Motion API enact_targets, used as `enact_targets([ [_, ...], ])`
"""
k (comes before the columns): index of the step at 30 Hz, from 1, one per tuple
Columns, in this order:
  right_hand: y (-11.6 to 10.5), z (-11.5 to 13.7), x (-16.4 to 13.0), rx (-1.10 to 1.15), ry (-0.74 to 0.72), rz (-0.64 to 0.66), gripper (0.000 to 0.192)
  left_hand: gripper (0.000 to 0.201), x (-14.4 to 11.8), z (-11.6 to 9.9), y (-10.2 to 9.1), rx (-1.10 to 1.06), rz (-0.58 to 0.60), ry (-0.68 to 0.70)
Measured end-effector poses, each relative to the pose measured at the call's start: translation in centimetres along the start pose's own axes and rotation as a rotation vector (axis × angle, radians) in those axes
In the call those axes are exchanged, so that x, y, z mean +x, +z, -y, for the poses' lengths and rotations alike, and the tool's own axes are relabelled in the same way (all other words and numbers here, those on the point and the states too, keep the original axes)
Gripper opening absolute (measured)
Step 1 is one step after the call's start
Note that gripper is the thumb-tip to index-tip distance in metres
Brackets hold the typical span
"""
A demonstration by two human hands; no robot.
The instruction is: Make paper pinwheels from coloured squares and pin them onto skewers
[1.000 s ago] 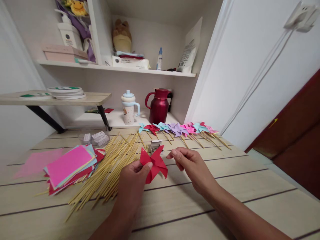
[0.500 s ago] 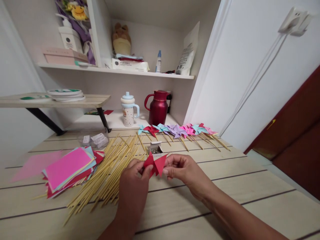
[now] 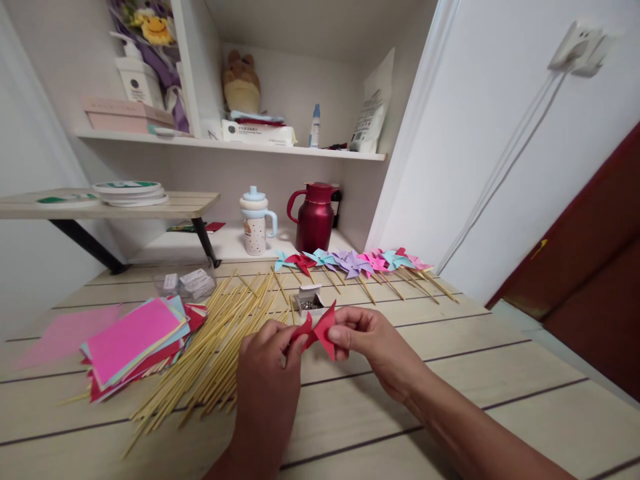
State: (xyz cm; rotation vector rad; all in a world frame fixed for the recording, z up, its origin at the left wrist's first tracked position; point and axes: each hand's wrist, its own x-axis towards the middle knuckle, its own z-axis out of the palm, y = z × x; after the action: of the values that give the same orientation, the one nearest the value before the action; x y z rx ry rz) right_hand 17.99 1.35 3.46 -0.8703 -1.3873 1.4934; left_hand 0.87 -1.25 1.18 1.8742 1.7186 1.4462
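Between my two hands is a red paper pinwheel piece, held above the table with its points bent up. My left hand pinches its left side between thumb and fingers. On the right side, my right hand grips a point of the paper with thumb and forefinger. Just behind the paper stands a small open box with tiny metal pins inside. Many thin wooden sticks lie in a loose heap left of my left hand.
A stack of coloured paper lies at the left, near a clear container of small boxes. Finished pinwheels lie along the back. Behind them stand a red jug and a handled cup. A raised wooden stand is at back left.
My right hand has shifted its fingers on the red paper, and the paper has turned, its right point now standing up higher. The small box shows more fully. The view has shifted slightly.
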Motion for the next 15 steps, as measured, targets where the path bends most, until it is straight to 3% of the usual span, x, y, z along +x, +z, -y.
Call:
enact_targets([
  [5,0.3,-0.1,0.0,-0.013,-0.011,0.002,0.017,0.019,0.2,-0.4,0.0,-0.055,0.011,-0.08],
  [11,0.2,-0.5,0.2,-0.104,-0.058,-0.117,0.024,0.019,0.2,-1.3,-0.1,-0.356,0.23,-0.257],
  [15,0.1,-0.3,0.3,-0.141,-0.069,-0.157,0.025,0.019,0.0,-1.6,-0.1,-0.474,0.273,-0.344],
])
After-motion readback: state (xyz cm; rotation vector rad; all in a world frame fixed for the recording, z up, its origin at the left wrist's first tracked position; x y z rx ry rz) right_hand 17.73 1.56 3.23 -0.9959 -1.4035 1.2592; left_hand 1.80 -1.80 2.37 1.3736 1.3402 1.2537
